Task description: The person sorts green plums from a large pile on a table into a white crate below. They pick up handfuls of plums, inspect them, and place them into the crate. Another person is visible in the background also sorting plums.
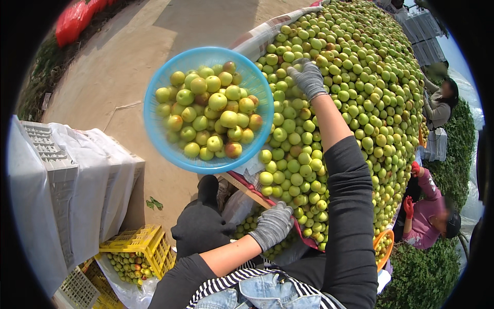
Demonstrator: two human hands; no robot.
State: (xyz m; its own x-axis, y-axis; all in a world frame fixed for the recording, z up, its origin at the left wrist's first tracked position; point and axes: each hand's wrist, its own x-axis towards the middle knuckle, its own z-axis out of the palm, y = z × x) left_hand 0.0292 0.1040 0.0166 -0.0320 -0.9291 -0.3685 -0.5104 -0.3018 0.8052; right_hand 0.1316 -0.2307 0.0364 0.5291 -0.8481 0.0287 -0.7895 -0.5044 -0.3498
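A heap of round green jujubes (359, 96) covers the table before me, some of them blushed brown. My right hand (307, 77), in a grey knit glove, reaches over the far left part of the heap with its fingertips down among the fruit; whether it grips any is hidden. My left hand (272, 224), gloved alike, lies half curled at the table's near edge (247, 189), and its palm is out of sight. Left of the heap is a light-blue plastic colander basket (210, 168), with many green and reddish-brown jujubes (216, 112) inside.
Yellow plastic crates (139, 241), one holding jujubes, stand at lower left below cloth-draped white crates (96, 166). A person in pink (428, 208) with red gloves works at right near an orange basket (384, 247). Farther up, another person (440, 104) stands beside the heap.
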